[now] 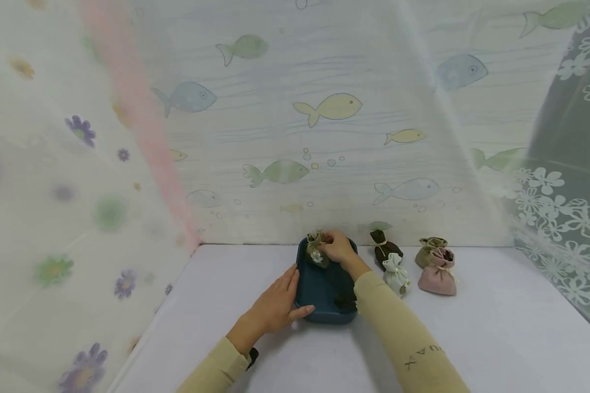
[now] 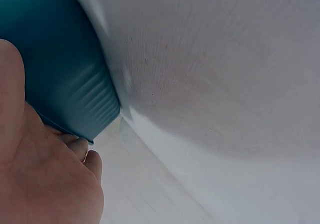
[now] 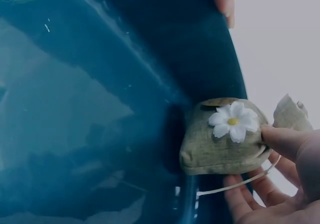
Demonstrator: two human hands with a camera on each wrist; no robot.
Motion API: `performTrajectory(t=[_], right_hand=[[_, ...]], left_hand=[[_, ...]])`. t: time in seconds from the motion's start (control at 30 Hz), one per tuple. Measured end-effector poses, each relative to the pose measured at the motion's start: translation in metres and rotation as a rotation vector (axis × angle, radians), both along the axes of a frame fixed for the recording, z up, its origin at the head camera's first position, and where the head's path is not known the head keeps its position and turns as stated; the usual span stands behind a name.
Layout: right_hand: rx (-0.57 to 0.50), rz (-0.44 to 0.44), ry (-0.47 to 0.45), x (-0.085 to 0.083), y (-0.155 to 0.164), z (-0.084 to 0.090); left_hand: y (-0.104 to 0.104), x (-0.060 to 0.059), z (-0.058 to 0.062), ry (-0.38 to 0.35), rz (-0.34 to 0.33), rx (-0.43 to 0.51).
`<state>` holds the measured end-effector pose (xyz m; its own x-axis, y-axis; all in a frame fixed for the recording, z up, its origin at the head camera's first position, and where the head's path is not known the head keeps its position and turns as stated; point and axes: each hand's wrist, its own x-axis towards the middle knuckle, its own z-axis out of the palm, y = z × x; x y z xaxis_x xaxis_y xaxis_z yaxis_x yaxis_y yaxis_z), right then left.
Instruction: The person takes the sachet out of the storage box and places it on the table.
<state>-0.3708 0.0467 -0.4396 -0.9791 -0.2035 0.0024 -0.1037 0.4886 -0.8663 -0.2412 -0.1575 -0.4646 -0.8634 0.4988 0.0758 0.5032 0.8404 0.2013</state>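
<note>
- Currently: right hand (image 1: 336, 246) pinches an olive drawstring pouch (image 1: 317, 248) with a white fabric flower, at the far end of the teal tray (image 1: 319, 292). Grip narrow, closed on the pouch neck.
- Right wrist view: olive drawstring pouch (image 3: 222, 140) sits against the tray's inner wall (image 3: 100, 108), fingertips (image 3: 282, 139) on its tied end, cord loop trailing under the hand. Can't tell whether the pouch is fully resting on the tray floor or partly carried.
- Left hand (image 1: 275, 305) lies flat against the tray's near-left side, fingers straight, thumb along the near rim. Holds nothing, just steadies. Left wrist view confirms it: palm (image 2: 40, 179) against the ribbed outer corner of the tray (image 2: 65, 83), white desk (image 2: 210, 83) beyond.
- Something dark (image 1: 345, 297) at the near right of the tray, mostly hidden by the right forearm; can't identify it.
- Progress, judged from the layout: one pouch at the tray, in hand.
- Four pouches stand on the desk just right of the tray: dark brown pouch (image 1: 384, 248), white pouch (image 1: 396, 274), green pouch (image 1: 429, 248), pink pouch (image 1: 438, 273). Green and pink touch; brown and white are close.
- If the pouches are being collected into the tray, most of the job is left.
</note>
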Motion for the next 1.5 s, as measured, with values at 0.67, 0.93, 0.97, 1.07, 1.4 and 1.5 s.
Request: performTrajectory(t=[0.67, 0.93, 0.97, 1.07, 1.4, 1.5], right_hand=[[-0.009, 0.156, 0.027, 0.030, 0.026, 0.048], [-0.004, 0.239, 0.051, 0.051, 0.051, 0.059], [-0.006, 0.248, 0.053, 0.055, 0.056, 0.060], [0.002, 0.259, 0.060, 0.063, 0.070, 0.064], [0.036, 0.233, 0.134, 0.094, 0.123, 0.083], [0.061, 0.211, 0.175, 0.103, 0.140, 0.084]], left_hand=[[0.000, -0.005, -0.004, -0.007, 0.002, 0.006], [-0.001, -0.004, -0.004, -0.005, -0.003, 0.040], [-0.001, -0.004, -0.005, -0.009, -0.002, 0.039], [-0.001, -0.004, -0.006, -0.006, -0.006, 0.043], [-0.002, 0.000, -0.002, 0.012, -0.013, 0.023], [-0.001, 0.000, -0.001, 0.015, -0.015, 0.019]])
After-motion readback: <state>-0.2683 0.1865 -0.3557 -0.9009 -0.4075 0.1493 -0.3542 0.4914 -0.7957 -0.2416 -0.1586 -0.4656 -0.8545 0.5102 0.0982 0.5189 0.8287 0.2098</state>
